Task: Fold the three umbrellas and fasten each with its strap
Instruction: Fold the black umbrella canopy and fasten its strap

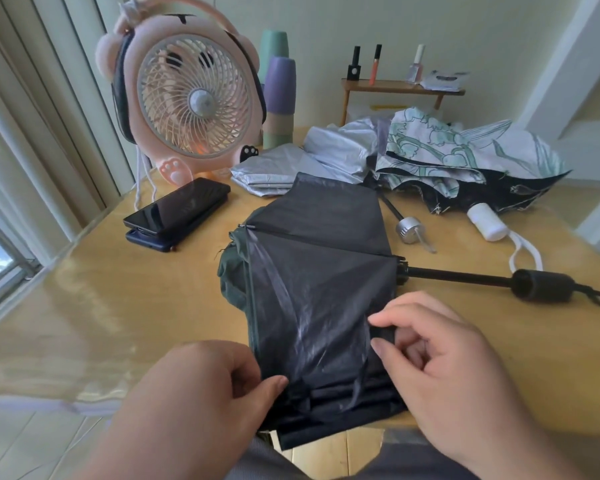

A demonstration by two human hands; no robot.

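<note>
A person's left grip [201, 393] pinches the near edge of a black umbrella [312, 271] between thumb and fingers. The right grip [447, 358], fingers curled, pinches a fold at the right side of the same cloth between forefinger and thumb. The black umbrella lies half collapsed at the front of a wooden counter [84, 306], with its loose cloth spread flat and its near end hanging over the counter's front edge. A dark green outer side shows along the umbrella's left edge. Its black shaft sticks out to the right and ends in a black handle [541, 285] with a loop, which rests on the counter.

Behind it, a silver umbrella [291, 164] lies in loose folds, touching the far tip of the black cloth. A silver handle [409, 230] on a thin black shaft rests just right of that cloth. Farther right, a floral umbrella [465, 157], white and green outside and black inside, lies crumpled against the silver one. Its white handle [487, 221] and white wrist cord point towards the front.

On the left, two dark phones [177, 213] lie stacked, near a pink fan [187, 98] with paw-shaped feet. A stack of pastel cups [279, 88] stands behind the fan. At the back, a small wooden shelf [395, 86] carries three slim cosmetic bottles and a crumpled packet.
</note>
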